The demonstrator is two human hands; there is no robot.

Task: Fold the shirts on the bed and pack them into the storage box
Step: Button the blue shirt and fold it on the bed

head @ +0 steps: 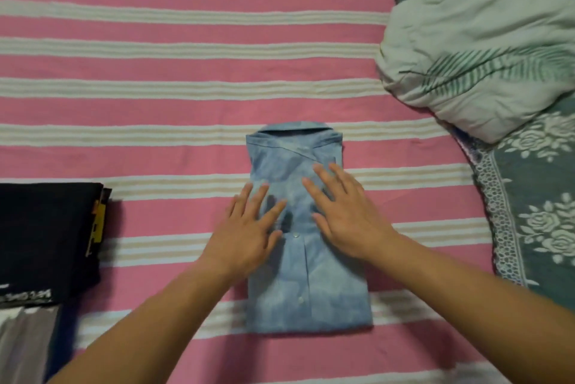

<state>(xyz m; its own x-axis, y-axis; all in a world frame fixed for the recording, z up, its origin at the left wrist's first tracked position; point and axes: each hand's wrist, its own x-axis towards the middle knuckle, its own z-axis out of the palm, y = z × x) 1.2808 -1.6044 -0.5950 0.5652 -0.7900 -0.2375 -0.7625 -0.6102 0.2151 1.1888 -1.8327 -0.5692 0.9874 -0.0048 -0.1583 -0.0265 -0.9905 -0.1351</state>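
Observation:
A light blue button shirt (pixel 306 293) lies folded into a neat rectangle on the pink-and-white striped bed (pixel 186 66), collar pointing away from me. My left hand (pixel 249 234) rests flat on the shirt's left middle, fingers spread. On the shirt's right upper half, my right hand (pixel 345 215) also lies flat with the fingers apart. Neither hand grips the cloth. No storage box is in view.
A stack of dark folded clothes (pixel 43 240) with a yellow-black print lies at the left edge, with grey cloth (pixel 25 343) below it. At the right lie a pale leaf-print pillow (pixel 479 51) and a grey-green floral blanket (pixel 541 206).

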